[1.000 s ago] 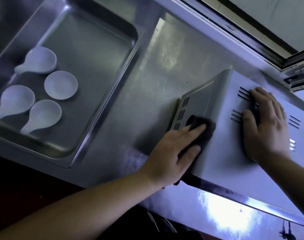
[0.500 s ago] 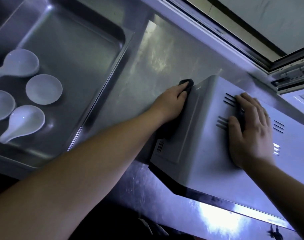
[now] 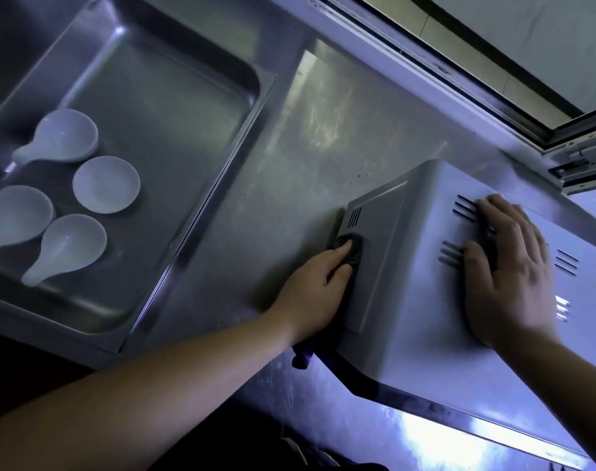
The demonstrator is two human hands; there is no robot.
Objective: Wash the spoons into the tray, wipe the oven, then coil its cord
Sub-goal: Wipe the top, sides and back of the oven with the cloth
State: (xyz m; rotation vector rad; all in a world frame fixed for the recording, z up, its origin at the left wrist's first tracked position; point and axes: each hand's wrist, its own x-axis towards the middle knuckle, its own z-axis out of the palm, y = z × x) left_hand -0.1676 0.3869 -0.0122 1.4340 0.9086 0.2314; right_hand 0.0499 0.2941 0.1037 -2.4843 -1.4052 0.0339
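Dark cloth (image 3: 353, 247) pressed to the oven's end panel

The white oven (image 3: 422, 321) sits on the steel counter (image 3: 289, 164) below the window, its long axis running from the vented end panel out to the right. The left hand (image 3: 315, 290) has its fingers fairly straight, flattening the cloth against that panel. The right hand (image 3: 514, 273) lies flat on top, fingers apart. White spoons (image 3: 62, 137) lie in the tray (image 3: 181, 107) to the left.
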